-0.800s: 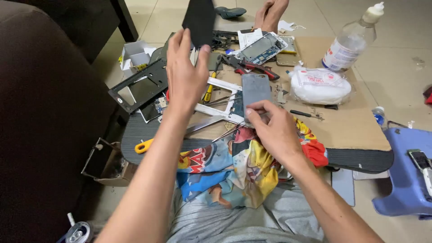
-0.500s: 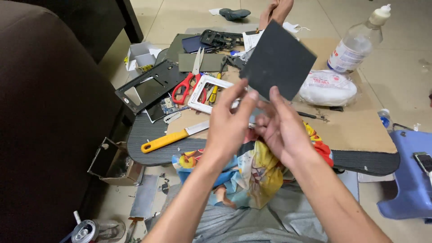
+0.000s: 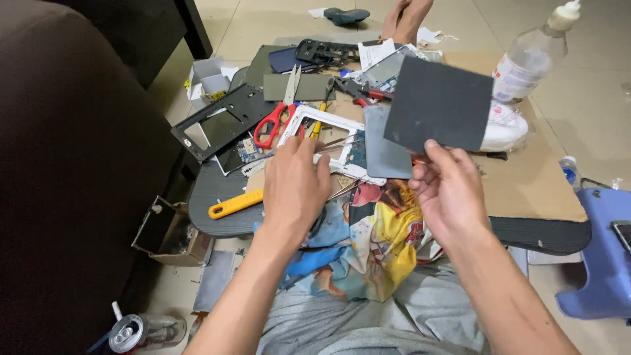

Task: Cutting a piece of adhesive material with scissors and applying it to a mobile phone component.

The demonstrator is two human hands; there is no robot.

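1. Dark grey and matte, the square sheet (image 3: 439, 104) is held up above the clutter by the right hand (image 3: 449, 190), whose fingers (image 3: 439, 156) pinch its lower edge, thumb side hidden behind the sheet.
2. The sheet stands nearly upright, tilted a little clockwise, with its face towards the camera; it rises up and away from the right hand, so that hand is plainly the nearer one to it.
3. The left hand (image 3: 294, 185) is lowered to the work surface, well apart from the sheet and to its left. Its fingers are curled downward at the near edge of the white phone frame (image 3: 323, 135); whether they grip anything I cannot tell, since the back of the hand covers them.
4. Just beside the left hand lie the red-handled scissors (image 3: 279, 115) and a yellow-handled knife (image 3: 235, 204), blade end hidden under the wrist.
5. A grey flat panel (image 3: 382, 146) lies below the sheet, partly covered by it.
6. The sheet hides what is behind it, including part of the white bag (image 3: 506, 126) near the plastic bottle (image 3: 526, 62).
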